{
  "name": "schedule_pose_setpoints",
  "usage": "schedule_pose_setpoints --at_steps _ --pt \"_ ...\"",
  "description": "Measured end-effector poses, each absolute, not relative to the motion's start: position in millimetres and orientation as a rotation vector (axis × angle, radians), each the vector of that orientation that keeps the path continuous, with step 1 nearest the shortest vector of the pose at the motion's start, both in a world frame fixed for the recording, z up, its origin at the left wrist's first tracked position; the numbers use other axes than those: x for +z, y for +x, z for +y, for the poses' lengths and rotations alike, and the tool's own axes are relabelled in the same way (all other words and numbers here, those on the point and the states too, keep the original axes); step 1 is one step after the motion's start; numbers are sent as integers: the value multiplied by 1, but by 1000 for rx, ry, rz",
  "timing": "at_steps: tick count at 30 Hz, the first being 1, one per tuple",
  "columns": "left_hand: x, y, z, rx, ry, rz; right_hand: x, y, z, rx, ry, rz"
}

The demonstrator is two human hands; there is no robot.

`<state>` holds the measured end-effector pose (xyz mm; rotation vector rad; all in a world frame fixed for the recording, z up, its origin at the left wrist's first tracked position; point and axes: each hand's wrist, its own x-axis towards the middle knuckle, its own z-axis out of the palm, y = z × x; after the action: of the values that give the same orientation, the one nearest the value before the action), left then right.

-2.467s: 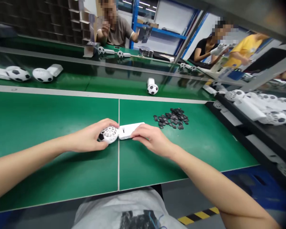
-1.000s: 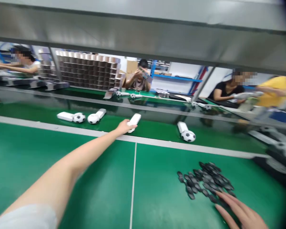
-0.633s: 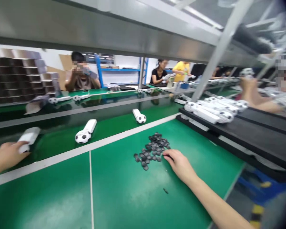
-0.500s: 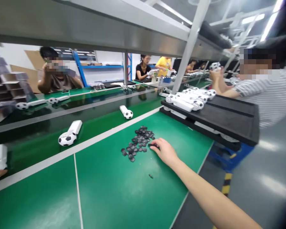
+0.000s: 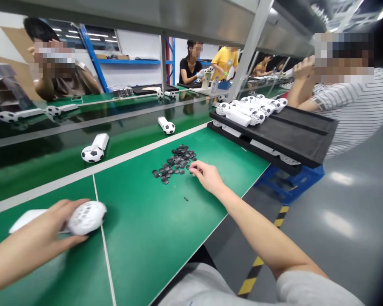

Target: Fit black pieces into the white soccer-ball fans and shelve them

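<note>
My left hand [image 5: 59, 219] gripped a white fan [image 5: 87, 217] by its round head, over the desk [image 5: 147, 229], with the head reaching the pale seam [image 5: 107, 265]. Half a second earlier that hand had been past the desk's far edge, over the belt [image 5: 130, 140], with the fan it held cut off by the view.

My right hand [image 5: 210, 178] had stayed beside the pile of black pieces [image 5: 180, 158], thumb and forefinger nearly meeting; a dark bit showed there, but I could not tell whether I held it. One loose piece [image 5: 186, 199] lay between the pile and the desk's near edge.

My left hand hid the fan's middle, blur softened its grille, and I could not tell whether it touched the desk.
</note>
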<state>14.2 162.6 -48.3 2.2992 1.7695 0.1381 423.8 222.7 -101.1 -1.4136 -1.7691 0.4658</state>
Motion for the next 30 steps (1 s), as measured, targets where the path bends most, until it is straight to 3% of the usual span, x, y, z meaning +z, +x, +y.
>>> schedule_pose_setpoints --at_steps 5,11,17,22,30 --pt "-35 104 154 110 2512 1565 -102 423 224 625 -1318 -1763" --pt "-46 146 164 110 2373 1670 -89 424 217 333 -1273 -1812" --pt "-50 155 158 167 2370 1732 -77 392 182 953 -1173 -1795" --pt "-54 148 158 269 2360 1634 -64 356 162 724 -907 -2115" --pt "-55 145 160 375 2298 1554 -73 329 165 665 -851 -2141"
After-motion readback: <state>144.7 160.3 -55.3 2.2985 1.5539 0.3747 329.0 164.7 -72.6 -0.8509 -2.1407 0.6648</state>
